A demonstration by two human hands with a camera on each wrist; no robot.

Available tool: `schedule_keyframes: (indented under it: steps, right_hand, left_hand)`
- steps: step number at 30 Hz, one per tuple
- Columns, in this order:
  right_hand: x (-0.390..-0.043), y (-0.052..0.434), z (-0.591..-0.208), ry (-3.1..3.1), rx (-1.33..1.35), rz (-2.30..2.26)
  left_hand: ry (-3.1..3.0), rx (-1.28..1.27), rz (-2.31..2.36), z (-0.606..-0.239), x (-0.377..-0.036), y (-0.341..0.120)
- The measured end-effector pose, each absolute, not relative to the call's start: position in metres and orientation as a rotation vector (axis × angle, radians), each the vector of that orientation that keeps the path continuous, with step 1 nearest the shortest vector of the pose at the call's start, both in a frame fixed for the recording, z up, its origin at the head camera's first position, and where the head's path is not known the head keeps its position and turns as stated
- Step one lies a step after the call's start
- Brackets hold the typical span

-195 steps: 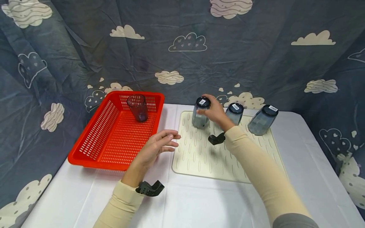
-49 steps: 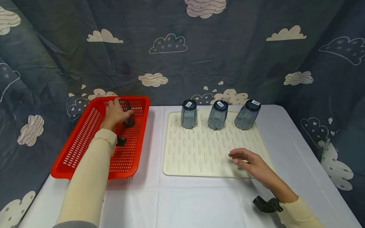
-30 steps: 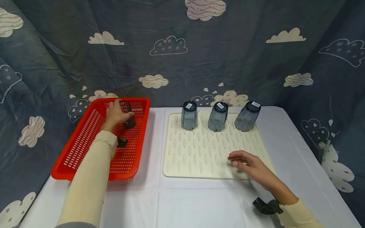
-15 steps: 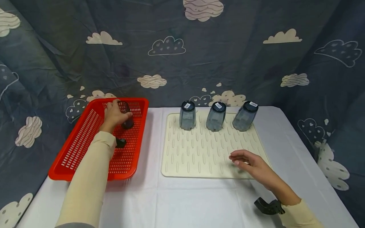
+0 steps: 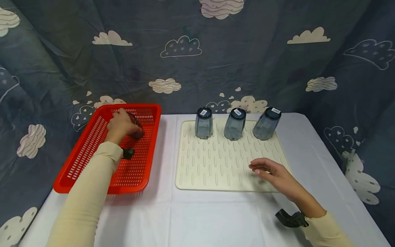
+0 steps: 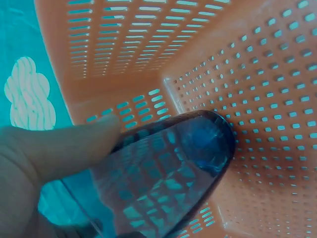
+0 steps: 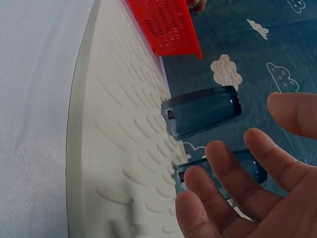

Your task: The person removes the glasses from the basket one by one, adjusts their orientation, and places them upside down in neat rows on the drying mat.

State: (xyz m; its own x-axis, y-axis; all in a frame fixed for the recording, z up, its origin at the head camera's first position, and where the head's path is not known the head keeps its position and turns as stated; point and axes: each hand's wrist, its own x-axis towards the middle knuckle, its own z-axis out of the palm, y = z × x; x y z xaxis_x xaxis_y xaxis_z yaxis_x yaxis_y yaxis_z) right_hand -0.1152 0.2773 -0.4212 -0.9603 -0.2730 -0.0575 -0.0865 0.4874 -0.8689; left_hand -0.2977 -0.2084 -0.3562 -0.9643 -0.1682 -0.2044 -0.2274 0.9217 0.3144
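Note:
My left hand (image 5: 120, 126) reaches into the red plastic basket (image 5: 102, 190) and grips a dark drinking glass (image 5: 137, 134) near its far end. In the left wrist view the thumb lies along the side of the glass (image 6: 163, 173), which tilts with its closed base toward the basket's perforated bottom. The other fingers there are mostly hidden. My right hand (image 5: 274, 173) hovers over the front right of the cream ribbed mat (image 5: 210, 171), fingers loosely bent, holding nothing. Upside down at the mat's back stand a left glass (image 5: 204, 125), a middle glass (image 5: 235, 125) and a right glass (image 5: 267, 125).
A white cloth covers the table (image 5: 213, 219), with the basket at the left and the mat to its right. Behind the table hangs a dark cloud-patterned curtain (image 5: 247, 75). Stickers show on the upturned bases of the mat's glasses.
Since the oldest frame, my right hand has let go of the mat's left glass and drawn back. My left hand has gone into the basket, taken hold of the glass there and just shifted it slightly.

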Motion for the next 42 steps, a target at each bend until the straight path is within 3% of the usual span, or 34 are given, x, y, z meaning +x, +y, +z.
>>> schedule_keyframes:
  steps: [33,42]
  right_hand:
    - [-0.117,0.275,-0.419,2.549,-0.258,-1.454]
    - [-0.117,0.278,-0.415,2.574,-0.293,-1.457]
  left_hand:
    - [2.986,-0.209,0.646,-0.361,-0.285,-0.231]
    - [3.041,-0.279,0.955,-0.321,-0.260,-0.247]
